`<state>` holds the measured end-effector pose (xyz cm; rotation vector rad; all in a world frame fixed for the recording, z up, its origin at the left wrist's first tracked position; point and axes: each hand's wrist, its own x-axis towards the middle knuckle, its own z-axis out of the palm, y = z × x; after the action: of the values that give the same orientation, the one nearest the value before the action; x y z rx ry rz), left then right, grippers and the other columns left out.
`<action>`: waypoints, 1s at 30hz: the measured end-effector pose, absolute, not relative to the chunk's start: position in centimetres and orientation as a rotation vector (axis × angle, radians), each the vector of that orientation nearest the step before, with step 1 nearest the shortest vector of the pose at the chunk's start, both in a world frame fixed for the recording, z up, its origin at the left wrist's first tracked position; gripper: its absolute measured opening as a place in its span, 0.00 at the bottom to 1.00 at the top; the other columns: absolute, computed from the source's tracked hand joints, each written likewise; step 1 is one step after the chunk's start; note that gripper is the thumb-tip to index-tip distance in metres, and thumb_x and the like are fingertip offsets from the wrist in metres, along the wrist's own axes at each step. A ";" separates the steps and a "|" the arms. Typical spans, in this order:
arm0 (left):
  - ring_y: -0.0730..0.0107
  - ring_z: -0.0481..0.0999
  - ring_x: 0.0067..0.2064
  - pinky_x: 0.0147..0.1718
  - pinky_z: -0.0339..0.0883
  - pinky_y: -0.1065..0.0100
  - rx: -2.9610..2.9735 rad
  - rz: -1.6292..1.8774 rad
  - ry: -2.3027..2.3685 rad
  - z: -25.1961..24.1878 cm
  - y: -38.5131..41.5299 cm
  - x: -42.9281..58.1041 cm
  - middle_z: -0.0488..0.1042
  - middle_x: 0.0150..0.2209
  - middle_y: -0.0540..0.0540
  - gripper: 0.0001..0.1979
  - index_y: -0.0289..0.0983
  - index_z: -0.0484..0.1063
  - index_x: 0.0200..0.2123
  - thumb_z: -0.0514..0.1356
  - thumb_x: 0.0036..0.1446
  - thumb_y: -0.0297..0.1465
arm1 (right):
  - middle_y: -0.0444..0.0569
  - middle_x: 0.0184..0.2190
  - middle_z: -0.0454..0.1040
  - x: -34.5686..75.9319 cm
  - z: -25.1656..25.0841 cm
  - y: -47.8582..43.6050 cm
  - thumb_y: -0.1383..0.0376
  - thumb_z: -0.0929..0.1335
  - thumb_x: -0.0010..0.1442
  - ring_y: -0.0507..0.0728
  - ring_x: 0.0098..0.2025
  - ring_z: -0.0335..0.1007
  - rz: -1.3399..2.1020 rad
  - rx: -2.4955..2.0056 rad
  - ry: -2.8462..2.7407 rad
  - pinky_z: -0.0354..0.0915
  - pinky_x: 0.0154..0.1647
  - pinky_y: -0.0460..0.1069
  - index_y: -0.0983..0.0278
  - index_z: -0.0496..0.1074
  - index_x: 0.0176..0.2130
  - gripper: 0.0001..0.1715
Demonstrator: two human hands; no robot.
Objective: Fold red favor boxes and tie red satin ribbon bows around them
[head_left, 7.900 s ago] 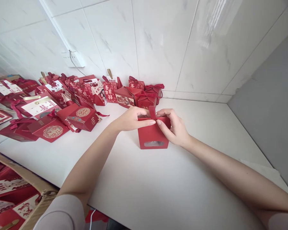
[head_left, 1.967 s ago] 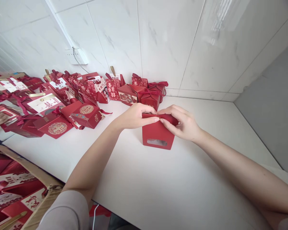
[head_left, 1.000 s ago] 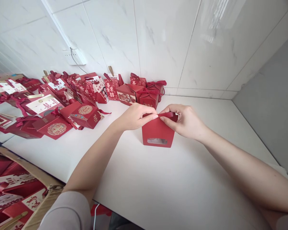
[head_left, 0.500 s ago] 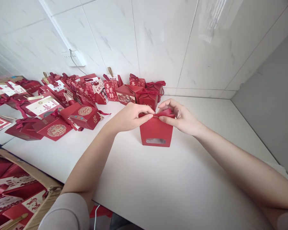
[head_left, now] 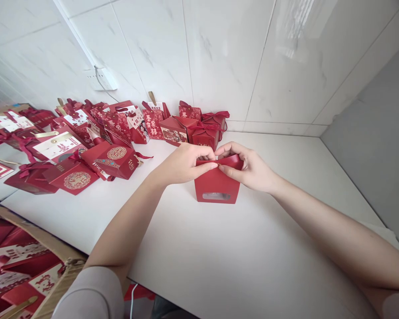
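Note:
A red paper gift box stands upright on the white table in front of me, with a small oblong clear window low on its front. My left hand is closed on the box's top edge from the left, thumb in front and fingers behind. From the right, my right hand pinches the same top edge, thumb and fingertips close to the middle. The two thumbs almost meet there. My fingers hide most of the top, and I cannot make out the ribbon between them.
Several red gift boxes with ribbons and printed patterns crowd the table's left and back. A cardboard carton of more red boxes stands at lower left. Behind the white table rises a tiled wall with a socket.
Both hands have come slightly closer at the box's top. The red ribbon loop seen by my right hand earlier no longer shows clearly. The box stays in place.

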<state>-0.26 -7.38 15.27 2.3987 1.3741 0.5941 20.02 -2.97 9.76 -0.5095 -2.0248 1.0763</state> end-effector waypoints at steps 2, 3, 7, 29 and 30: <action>0.73 0.69 0.30 0.27 0.57 0.70 2.394 0.615 1.363 15.2 -7.4 -0.2 0.75 0.30 0.51 0.07 0.38 0.74 0.35 0.57 0.58 0.34 | 0.48 0.46 0.74 20.2 9.9 -3.0 0.70 0.67 0.58 0.58 0.49 0.72 1.072 -0.496 -2.048 0.68 0.49 0.54 0.59 0.69 0.48 0.18; 0.73 0.69 0.30 0.27 0.58 0.70 2.391 0.626 1.355 15.2 -7.4 -0.2 0.76 0.30 0.51 0.07 0.38 0.74 0.34 0.58 0.57 0.34 | 0.47 0.47 0.74 20.2 9.9 -3.0 0.71 0.67 0.58 0.58 0.49 0.72 1.073 -0.493 -2.056 0.69 0.49 0.54 0.59 0.69 0.49 0.18; 0.73 0.70 0.31 0.28 0.59 0.70 2.379 0.651 1.338 15.2 -7.5 -0.1 0.76 0.31 0.51 0.07 0.37 0.74 0.34 0.58 0.57 0.33 | 0.48 0.47 0.74 20.5 10.0 -2.9 0.71 0.66 0.58 0.58 0.49 0.72 1.086 -0.483 -2.073 0.69 0.47 0.54 0.58 0.68 0.50 0.19; 0.70 0.70 0.33 0.28 0.59 0.69 2.335 0.543 1.287 15.5 -7.3 -0.4 0.75 0.33 0.49 0.10 0.38 0.73 0.36 0.53 0.60 0.33 | 0.46 0.39 0.72 20.1 9.2 -3.2 0.67 0.67 0.58 0.55 0.38 0.70 0.998 -0.556 -2.024 0.65 0.30 0.48 0.56 0.60 0.51 0.22; 0.70 0.71 0.33 0.29 0.59 0.69 2.328 0.524 1.286 15.5 -7.3 -0.4 0.75 0.33 0.49 0.10 0.38 0.73 0.37 0.53 0.60 0.33 | 0.47 0.40 0.72 20.2 9.2 -3.1 0.66 0.67 0.58 0.56 0.39 0.71 1.016 -0.541 -2.026 0.66 0.32 0.49 0.56 0.60 0.53 0.23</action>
<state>-0.43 -7.28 15.49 2.3277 1.2864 0.5238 20.21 -3.11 9.24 -0.5407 -2.0262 1.0156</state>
